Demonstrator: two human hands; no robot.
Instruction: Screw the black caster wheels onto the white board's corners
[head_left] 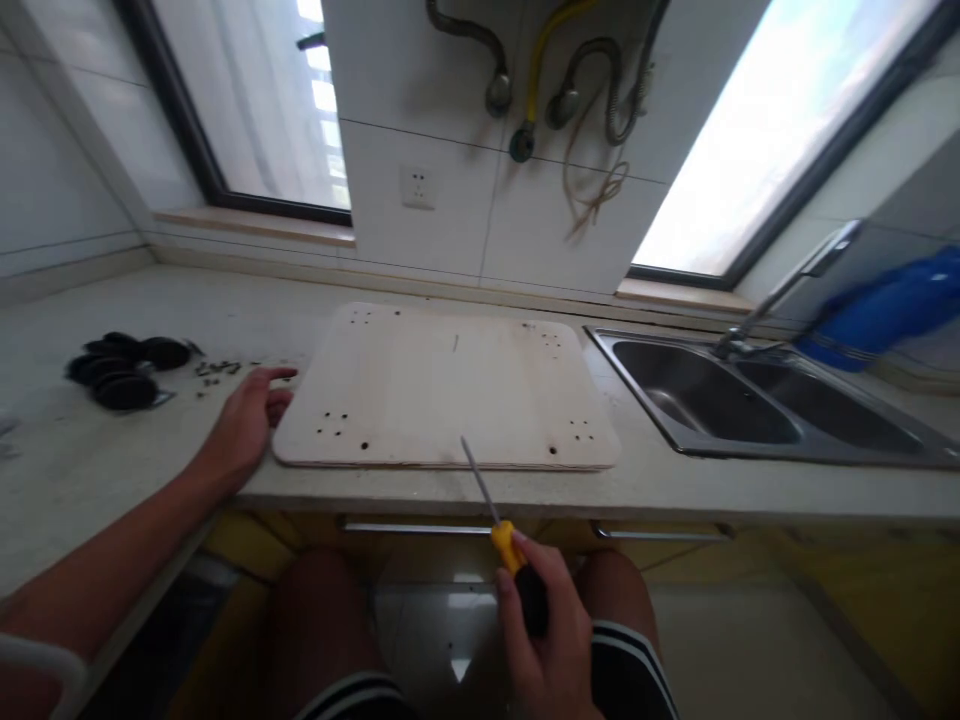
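A pale wooden board (450, 390) with rounded corners lies flat on the counter, small drilled holes near its corners. My right hand (551, 625) is wrapped round the yellow and black handle of a screwdriver (484, 482), whose tip points up toward the board's front edge. Beside the board's left edge rests my left hand (251, 415), fingers apart and slightly bent, with nothing seen in it; whether it touches the board is unclear. Small screws (217, 370) lie scattered just beyond that hand. Farther left sits a cluster of black caster wheels (124, 370).
A steel double sink (697, 400) with a faucet (787, 285) is set into the counter (450, 492) on the right. Blue plastic (881, 310) hangs behind it. Hoses (536, 75) and a socket (417, 187) are on the tiled wall. Drawer handles (420, 527) run below the front edge.
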